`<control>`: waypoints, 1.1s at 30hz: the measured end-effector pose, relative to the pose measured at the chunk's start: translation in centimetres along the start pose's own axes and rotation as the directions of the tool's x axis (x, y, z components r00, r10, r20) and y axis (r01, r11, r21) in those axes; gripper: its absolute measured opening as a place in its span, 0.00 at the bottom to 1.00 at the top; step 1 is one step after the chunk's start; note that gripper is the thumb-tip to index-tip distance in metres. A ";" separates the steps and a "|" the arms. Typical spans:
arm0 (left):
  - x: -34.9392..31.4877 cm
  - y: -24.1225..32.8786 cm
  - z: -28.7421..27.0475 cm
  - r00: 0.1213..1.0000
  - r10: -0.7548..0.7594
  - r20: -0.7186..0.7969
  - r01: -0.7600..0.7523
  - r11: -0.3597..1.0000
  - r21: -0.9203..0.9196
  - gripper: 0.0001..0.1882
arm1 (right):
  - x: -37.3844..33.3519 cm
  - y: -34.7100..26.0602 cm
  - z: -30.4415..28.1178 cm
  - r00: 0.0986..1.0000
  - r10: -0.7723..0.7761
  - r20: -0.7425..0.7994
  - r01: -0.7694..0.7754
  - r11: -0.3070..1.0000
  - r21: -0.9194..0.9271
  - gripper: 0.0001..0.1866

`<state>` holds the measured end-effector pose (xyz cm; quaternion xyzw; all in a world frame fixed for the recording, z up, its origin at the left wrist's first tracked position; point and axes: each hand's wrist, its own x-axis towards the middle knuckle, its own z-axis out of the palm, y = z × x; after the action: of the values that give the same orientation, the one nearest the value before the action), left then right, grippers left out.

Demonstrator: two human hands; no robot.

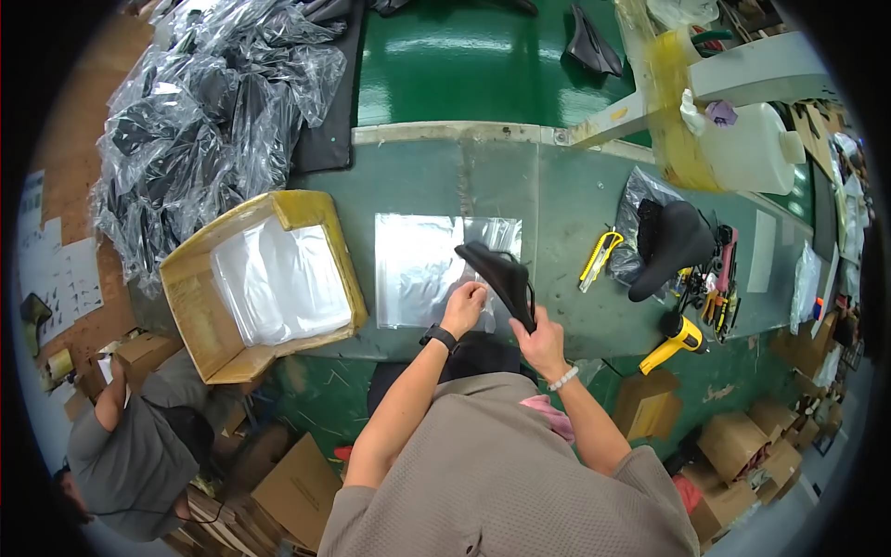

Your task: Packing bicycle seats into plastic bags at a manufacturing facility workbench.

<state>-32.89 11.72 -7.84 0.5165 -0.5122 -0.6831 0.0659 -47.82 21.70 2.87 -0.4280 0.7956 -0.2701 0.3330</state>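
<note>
A black bicycle saddle (501, 277) is held slanted above the bench, its narrow end pointing up and to the left. My right hand (540, 345) is closed round the saddle's lower end. Just left of the saddle, my left hand (467, 306) has its fingers pinched together; what they grip, if anything, is too small to make out. Beneath both hands, clear plastic bags (408, 269) lie flat on the green bench. To the left stands a yellowish open box (200, 316) with a stack of clear bags (283, 278) inside.
Plastic-wrapped dark items (213, 121) are heaped at the far left. On the right lie a yellow utility knife (600, 260), another saddle (676, 246), hand tools (719, 302) and a yellow heat gun (673, 345). A white plastic jug (752, 148) hangs taped to a frame. A co-worker (139, 455) is at lower left.
</note>
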 end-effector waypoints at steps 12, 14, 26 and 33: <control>-3.2 6.5 -5.0 0.966 -0.168 -0.195 -0.020 0.705 -0.709 0.06 | -0.9 -0.8 -0.1 0.962 0.163 0.217 -0.043 0.880 -0.473 0.23; -3.6 6.9 -5.3 0.969 -0.101 -0.225 -0.079 0.737 -0.672 0.06 | -0.5 -1.4 -0.2 0.957 0.174 0.233 -0.036 0.865 -0.500 0.21; -4.7 6.1 -3.4 0.994 0.061 0.094 -0.041 0.977 -0.208 0.08 | 5.0 -4.2 3.0 0.882 0.464 0.081 -0.429 0.719 0.548 0.11; -3.9 6.7 -7.4 0.967 -0.164 -0.196 -0.046 0.641 -0.766 0.07 | 3.9 -1.3 1.6 0.829 0.558 -0.041 -0.456 0.717 0.527 0.15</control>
<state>-28.35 6.32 0.21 0.5373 -0.1459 -0.7671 0.3186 -47.52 17.52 1.62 -0.0632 0.8144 -0.4035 0.4122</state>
